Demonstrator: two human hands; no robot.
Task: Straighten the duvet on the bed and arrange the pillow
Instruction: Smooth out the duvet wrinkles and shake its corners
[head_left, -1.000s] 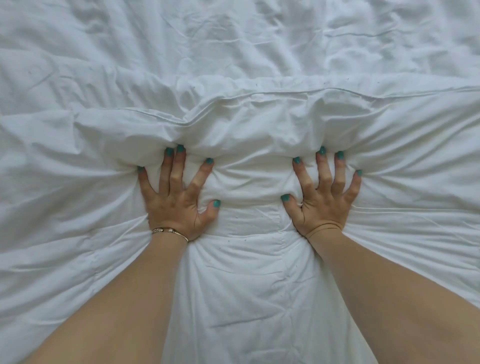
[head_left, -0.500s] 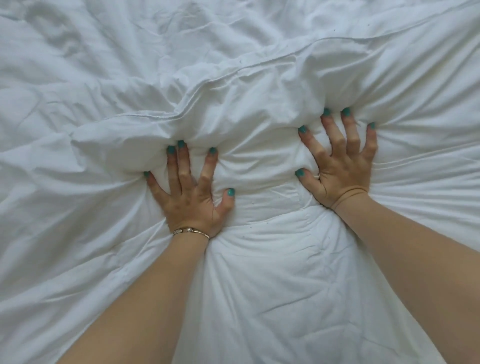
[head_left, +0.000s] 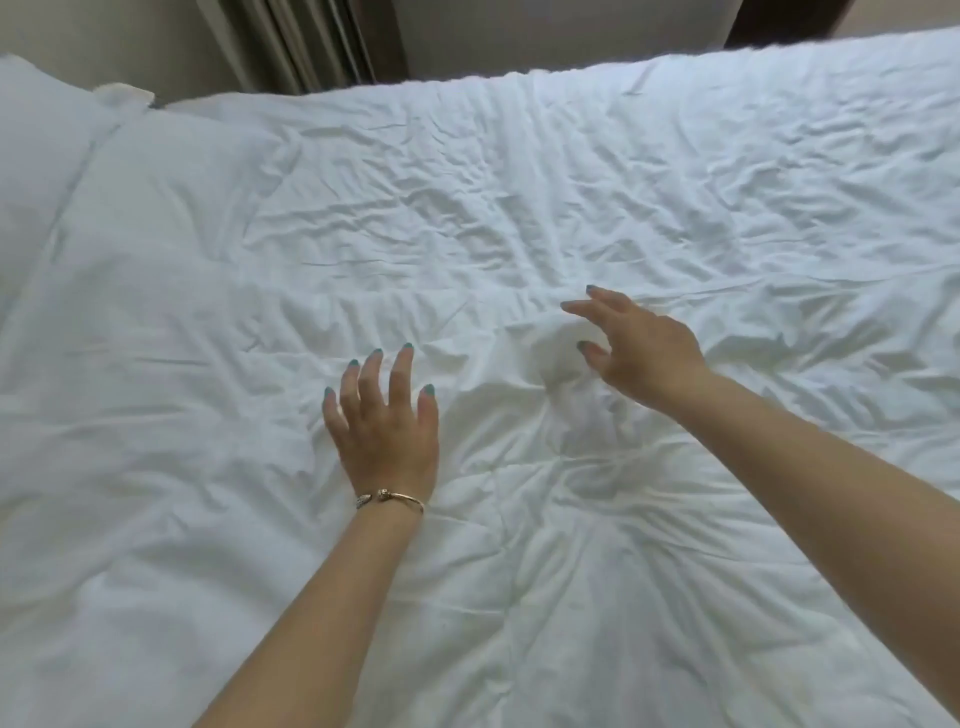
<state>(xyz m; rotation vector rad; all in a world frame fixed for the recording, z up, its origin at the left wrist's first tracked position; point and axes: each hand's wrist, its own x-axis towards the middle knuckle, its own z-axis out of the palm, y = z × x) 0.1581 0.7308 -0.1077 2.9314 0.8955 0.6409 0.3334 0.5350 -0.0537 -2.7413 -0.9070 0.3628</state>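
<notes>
A white wrinkled duvet (head_left: 519, 208) covers the whole bed. My left hand (head_left: 384, 421), with a gold bracelet at the wrist, lies flat on the duvet near the middle, fingers spread and straight. My right hand (head_left: 639, 348) hovers a little above the duvet to the right, fingers loosely spread, holding nothing. A white pillow (head_left: 36, 150) lies at the far left edge of the bed, partly cut off by the frame.
Past the bed's far edge stand a beige curtain (head_left: 291, 41) and a pale wall (head_left: 519, 31). A dark strip (head_left: 779, 21) shows at the top right. The duvet runs out of view at the right and at the bottom.
Both hands have stopped pressing into the bunched fold of the duvet. The fold has been pushed away and flattened. The view has lifted, and the right hand has risen off the cloth.
</notes>
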